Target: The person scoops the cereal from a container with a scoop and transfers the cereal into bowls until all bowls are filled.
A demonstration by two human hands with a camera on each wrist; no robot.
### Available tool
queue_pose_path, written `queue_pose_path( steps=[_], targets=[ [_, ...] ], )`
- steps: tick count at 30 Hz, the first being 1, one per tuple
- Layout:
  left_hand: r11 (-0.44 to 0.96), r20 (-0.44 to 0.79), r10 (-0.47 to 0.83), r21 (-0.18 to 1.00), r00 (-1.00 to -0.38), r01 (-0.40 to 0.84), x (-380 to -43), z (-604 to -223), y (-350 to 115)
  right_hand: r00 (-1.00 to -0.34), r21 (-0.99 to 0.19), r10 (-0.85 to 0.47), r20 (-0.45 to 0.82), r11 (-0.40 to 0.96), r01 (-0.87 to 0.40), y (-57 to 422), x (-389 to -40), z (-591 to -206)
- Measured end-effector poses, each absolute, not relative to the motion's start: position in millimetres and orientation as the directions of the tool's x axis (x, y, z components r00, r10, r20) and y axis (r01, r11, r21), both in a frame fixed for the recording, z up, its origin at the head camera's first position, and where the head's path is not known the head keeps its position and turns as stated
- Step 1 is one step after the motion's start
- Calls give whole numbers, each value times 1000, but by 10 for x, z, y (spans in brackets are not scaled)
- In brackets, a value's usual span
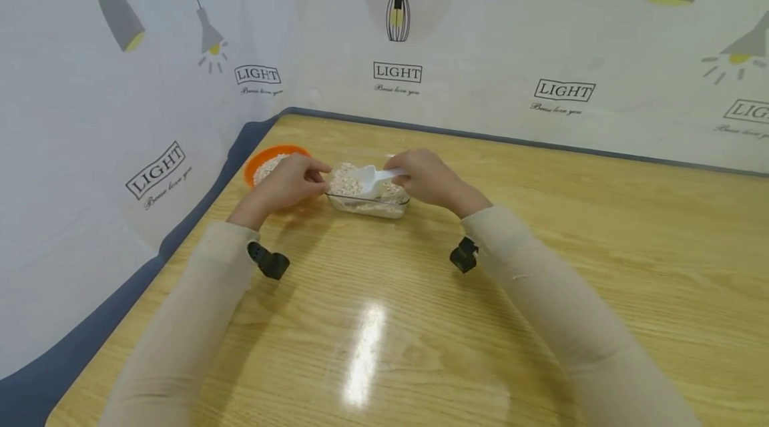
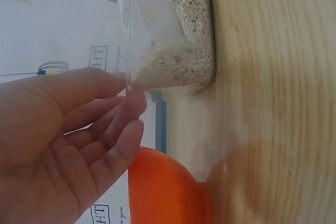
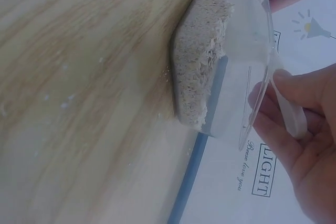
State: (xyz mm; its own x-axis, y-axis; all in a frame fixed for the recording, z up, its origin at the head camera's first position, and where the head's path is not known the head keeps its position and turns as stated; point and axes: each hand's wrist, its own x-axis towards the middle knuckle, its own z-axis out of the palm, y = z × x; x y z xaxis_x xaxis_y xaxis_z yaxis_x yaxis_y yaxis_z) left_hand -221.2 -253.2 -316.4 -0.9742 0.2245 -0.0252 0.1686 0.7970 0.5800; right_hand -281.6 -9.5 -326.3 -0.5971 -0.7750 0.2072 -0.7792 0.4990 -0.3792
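A clear, rectangular glass container holds pale oat flakes. On its left end, the thumb and fingers of my left hand pinch the rim, as the left wrist view shows. My right hand grips the handle of a white scoop, whose bowl dips inside the container among the flakes. In the right wrist view the scoop's handle lies between the thumb and curled fingers, close above the container's rim. An orange bowl, also with oat flakes in it, stands left of the container, partly behind my left hand.
The wooden table ends at a dark blue border in front of a lamp-printed backdrop. A few small crumbs lie on the table near the container. Both wrists wear small black cameras.
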Motion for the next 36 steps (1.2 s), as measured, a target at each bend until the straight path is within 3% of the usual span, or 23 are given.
queue_pose_path(
  steps=[20, 36],
  targets=[
    [799, -19, 241, 571, -970, 188, -2198, -3148, -2555, -616, -375, -716, 330, 499, -781, 106, -2852, -3311],
    [800, 35, 206, 570, -978, 189, -2178, -3093, -2769, -666, -435, -658, 350, 516, -738, 200, -2905, -3266]
  ],
)
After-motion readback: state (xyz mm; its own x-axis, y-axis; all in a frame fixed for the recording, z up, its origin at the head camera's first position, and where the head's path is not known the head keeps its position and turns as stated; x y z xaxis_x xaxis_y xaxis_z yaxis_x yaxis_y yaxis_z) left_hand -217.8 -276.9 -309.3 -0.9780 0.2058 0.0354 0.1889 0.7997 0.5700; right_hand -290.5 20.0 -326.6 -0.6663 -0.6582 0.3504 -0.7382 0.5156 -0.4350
